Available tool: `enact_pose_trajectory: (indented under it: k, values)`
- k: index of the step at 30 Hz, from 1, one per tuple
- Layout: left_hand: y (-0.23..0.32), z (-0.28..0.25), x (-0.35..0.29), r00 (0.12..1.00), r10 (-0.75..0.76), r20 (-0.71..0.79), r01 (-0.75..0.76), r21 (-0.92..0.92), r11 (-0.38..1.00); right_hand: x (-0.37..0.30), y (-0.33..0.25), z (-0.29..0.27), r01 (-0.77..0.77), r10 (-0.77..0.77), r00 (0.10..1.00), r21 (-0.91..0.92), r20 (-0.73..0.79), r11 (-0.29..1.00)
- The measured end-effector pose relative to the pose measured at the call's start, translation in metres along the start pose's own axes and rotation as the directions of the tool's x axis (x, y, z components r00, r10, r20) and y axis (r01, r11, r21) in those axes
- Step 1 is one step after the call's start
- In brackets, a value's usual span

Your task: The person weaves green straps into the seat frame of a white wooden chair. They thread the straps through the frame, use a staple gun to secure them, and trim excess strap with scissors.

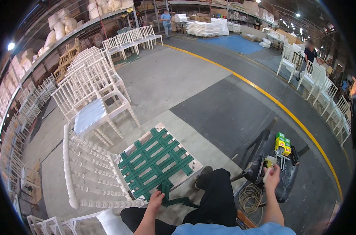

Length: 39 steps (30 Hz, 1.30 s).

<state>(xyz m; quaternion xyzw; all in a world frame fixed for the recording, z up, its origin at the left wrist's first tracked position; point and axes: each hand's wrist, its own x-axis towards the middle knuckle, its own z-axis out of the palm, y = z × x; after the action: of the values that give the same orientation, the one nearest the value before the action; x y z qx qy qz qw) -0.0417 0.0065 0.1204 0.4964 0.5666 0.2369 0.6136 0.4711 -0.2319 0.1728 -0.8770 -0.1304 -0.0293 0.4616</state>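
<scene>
**Seat webbing nearly woven, loose tail left**

The chair (95,172) lies on its side in front of you, its seat frame crossed both ways by green webbing (156,160). Your left hand (155,199) pinches the loose strap end hanging below the frame's near edge; that tail is, I judge, not yet fastened. Your right hand (271,175) closes on a small pale item over the black stool (285,180); I cannot tell what it is.

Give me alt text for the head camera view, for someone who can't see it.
A seated person's left hand grips green webbing at the edge of a white chair's woven seat, the chair tipped on its side on a warehouse floor. The right hand reaches toward a dark stool holding small green boxes. Rows of white chairs stand at left.
</scene>
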Motion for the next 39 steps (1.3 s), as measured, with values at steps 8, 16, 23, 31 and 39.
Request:
enact_pose_trajectory:
  k: [8,16,23,31,39]
  values:
    - [-0.003,0.008,0.002,0.979,0.165,-0.122,-0.128,0.267,0.955,0.04,0.105,-0.095,-0.371,0.295,0.928,-0.538,-0.226,0.757]
    - [0.007,0.014,-0.009,0.997,0.057,-0.054,-0.041,0.264,0.964,0.04,0.106,-0.098,-0.183,0.101,0.978,-0.522,-0.183,0.833]
    - [0.008,0.022,-0.016,0.963,0.27,-0.026,-0.25,0.299,0.921,0.017,0.073,-0.094,-0.011,-0.026,0.997,-0.44,-0.078,0.898]
    - [0.014,0.021,-0.018,0.976,0.214,-0.03,-0.184,0.403,0.897,-0.002,0.041,-0.076,0.163,-0.176,0.984,-0.282,-0.021,0.945]
    - [-0.007,0.015,-0.007,0.991,0.13,0.04,-0.136,0.336,0.932,-0.011,-0.066,0.008,0.403,-0.396,0.914,-0.102,0.086,0.909]
